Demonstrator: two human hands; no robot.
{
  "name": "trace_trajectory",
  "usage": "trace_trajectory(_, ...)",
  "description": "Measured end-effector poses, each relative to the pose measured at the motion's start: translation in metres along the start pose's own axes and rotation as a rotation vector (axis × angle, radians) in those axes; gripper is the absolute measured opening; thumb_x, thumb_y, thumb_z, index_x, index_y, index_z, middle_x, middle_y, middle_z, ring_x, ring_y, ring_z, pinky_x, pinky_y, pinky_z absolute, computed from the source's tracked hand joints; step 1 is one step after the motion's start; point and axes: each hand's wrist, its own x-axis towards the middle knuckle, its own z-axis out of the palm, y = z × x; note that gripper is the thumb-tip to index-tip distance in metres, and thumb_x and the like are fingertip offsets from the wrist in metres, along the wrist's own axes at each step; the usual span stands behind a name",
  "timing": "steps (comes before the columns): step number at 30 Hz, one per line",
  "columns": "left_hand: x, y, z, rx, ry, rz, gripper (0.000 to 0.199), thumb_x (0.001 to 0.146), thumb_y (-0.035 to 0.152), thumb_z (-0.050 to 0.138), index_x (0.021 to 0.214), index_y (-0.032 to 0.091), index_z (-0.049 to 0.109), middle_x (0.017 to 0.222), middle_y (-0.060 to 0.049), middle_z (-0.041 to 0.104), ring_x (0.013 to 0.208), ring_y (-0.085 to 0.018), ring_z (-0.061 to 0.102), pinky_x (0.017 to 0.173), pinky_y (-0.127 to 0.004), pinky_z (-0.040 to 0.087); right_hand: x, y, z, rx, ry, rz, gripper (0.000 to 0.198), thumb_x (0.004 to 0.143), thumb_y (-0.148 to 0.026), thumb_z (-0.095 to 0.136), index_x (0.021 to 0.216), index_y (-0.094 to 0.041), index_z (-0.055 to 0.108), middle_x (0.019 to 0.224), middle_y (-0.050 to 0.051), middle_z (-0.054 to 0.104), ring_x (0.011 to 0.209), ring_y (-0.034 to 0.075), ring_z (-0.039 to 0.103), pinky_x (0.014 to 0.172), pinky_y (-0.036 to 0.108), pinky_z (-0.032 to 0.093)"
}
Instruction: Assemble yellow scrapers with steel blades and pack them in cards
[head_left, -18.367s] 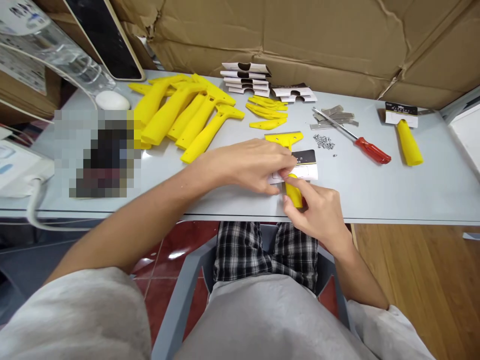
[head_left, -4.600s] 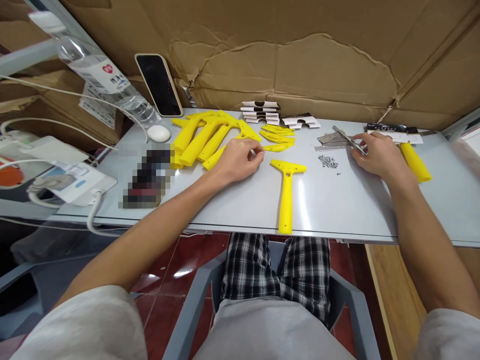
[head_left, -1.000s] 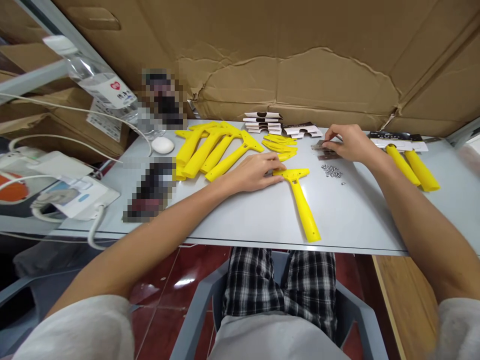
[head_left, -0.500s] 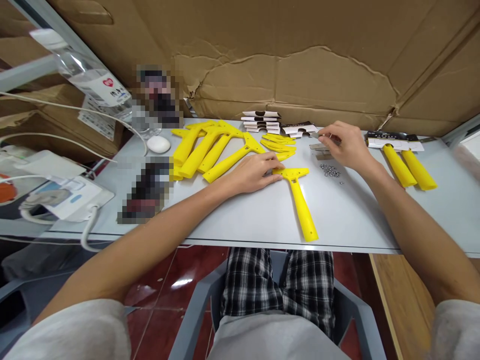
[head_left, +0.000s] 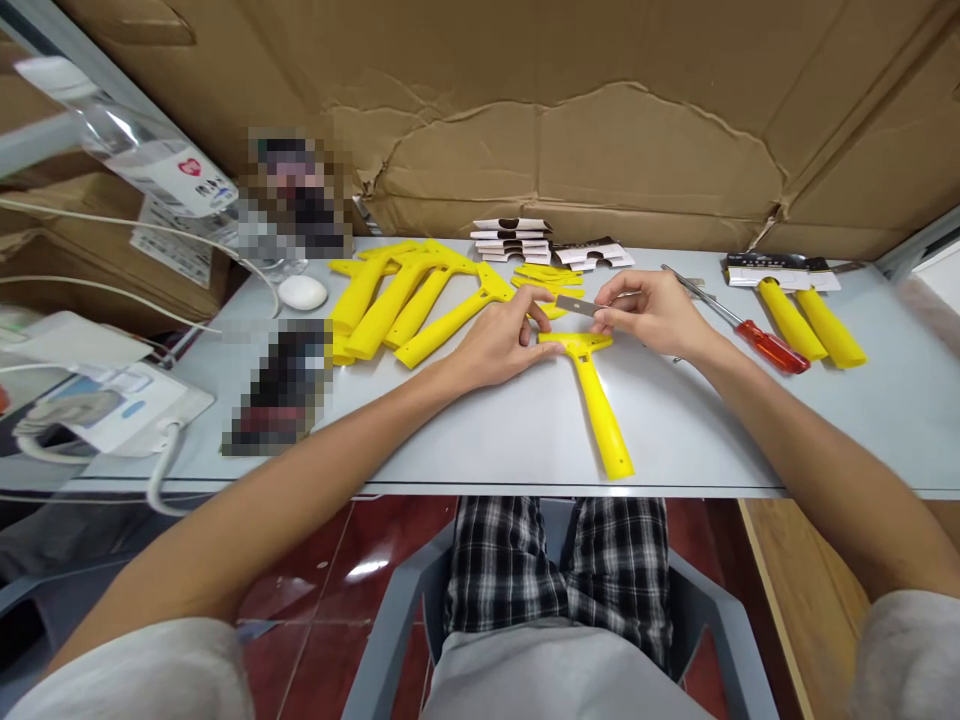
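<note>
A thin metal blade [head_left: 576, 305] is pinched between the thumb and fingers of my right hand [head_left: 652, 308], held level just above a yellow plastic scraper handle [head_left: 600, 410]. That handle lies on the table with its wide head away from me and its grip toward the front edge. My left hand [head_left: 499, 335] grips the left end of its head between thumb and fingers. The left index finger is raised close to the blade's left end; whether they touch I cannot tell. Behind my left hand lie several more yellow scraper handles [head_left: 382, 315].
Thin yellow plastic pieces [head_left: 551, 275] and folded card sleeves [head_left: 511, 240] lie at the back. A red-handled screwdriver [head_left: 772, 347] is beside my right wrist. Two carded scrapers [head_left: 791, 320] lie farther right. A bottle [head_left: 150, 150], a white oval object [head_left: 302, 292] and a power strip [head_left: 131, 400] are at left.
My right hand has moved left from the blades at the back, bringing one blade over the scraper handle. My left index finger has lifted. The red screwdriver has come into sight.
</note>
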Motion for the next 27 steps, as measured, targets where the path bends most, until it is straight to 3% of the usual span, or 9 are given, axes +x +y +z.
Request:
trace_trajectory(4, 0.000, 0.002, 0.004, -0.067, 0.097, 0.035, 0.059, 0.101, 0.050, 0.085, 0.150, 0.025, 0.063, 0.109, -0.002, 0.083, 0.064, -0.011, 0.065, 0.067, -0.026, 0.054, -0.003, -0.003, 0.007, 0.046, -0.017, 0.034, 0.071, 0.068, -0.066, 0.105, 0.103, -0.014, 0.072, 0.096, 0.009, 0.078, 0.088, 0.019, 0.081, 0.078, 0.030, 0.071)
trace_trajectory(7, 0.000, 0.007, 0.005, -0.019, 0.174, 0.121, 0.036, 0.106, 0.048, 0.080, 0.133, 0.023, 0.080, 0.103, -0.003, 0.082, 0.066, -0.012, 0.064, 0.069, -0.027, 0.054, -0.005, -0.005, 0.012, 0.073, -0.035, 0.049, 0.075, 0.065, -0.069, 0.105, 0.104, -0.012, 0.074, 0.102, 0.010, 0.078, 0.092, 0.019, 0.082, 0.080, 0.030, 0.073)
trace_trajectory(10, 0.000, 0.010, 0.004, 0.003, 0.225, 0.185, 0.026, 0.108, 0.045, 0.080, 0.118, 0.022, 0.088, 0.095, -0.003, 0.083, 0.068, -0.013, 0.064, 0.071, -0.028, 0.054, -0.006, -0.005, 0.015, 0.096, -0.058, 0.052, 0.079, 0.065, -0.073, 0.104, 0.106, -0.012, 0.076, 0.100, 0.010, 0.078, 0.094, 0.020, 0.082, 0.084, 0.031, 0.074)
trace_trajectory(16, -0.001, 0.010, -0.004, 0.040, 0.215, 0.114, 0.030, 0.107, 0.048, 0.078, 0.119, 0.023, 0.091, 0.100, -0.006, 0.085, 0.073, -0.016, 0.066, 0.076, -0.032, 0.056, -0.005, -0.004, 0.002, -0.047, -0.020, 0.005, 0.071, 0.067, -0.063, 0.105, 0.112, -0.014, 0.079, 0.094, 0.007, 0.076, 0.081, 0.012, 0.073, 0.069, 0.024, 0.061)
trace_trajectory(19, 0.000, 0.009, -0.009, 0.056, 0.189, 0.063, 0.031, 0.106, 0.047, 0.078, 0.121, 0.023, 0.091, 0.100, -0.006, 0.085, 0.075, -0.017, 0.066, 0.078, -0.033, 0.057, -0.004, -0.003, -0.009, -0.073, -0.008, -0.010, 0.067, 0.067, -0.059, 0.105, 0.110, -0.014, 0.079, 0.089, 0.007, 0.074, 0.083, 0.013, 0.072, 0.072, 0.025, 0.059)
trace_trajectory(27, -0.001, 0.005, -0.010, 0.099, 0.136, 0.081, 0.033, 0.105, 0.045, 0.077, 0.127, 0.023, 0.090, 0.102, -0.006, 0.082, 0.075, -0.017, 0.066, 0.082, -0.034, 0.057, -0.002, 0.002, -0.018, -0.180, 0.030, -0.116, 0.060, 0.071, -0.061, 0.101, 0.103, -0.013, 0.085, 0.118, 0.012, 0.076, 0.084, 0.009, 0.070, 0.079, 0.027, 0.064)
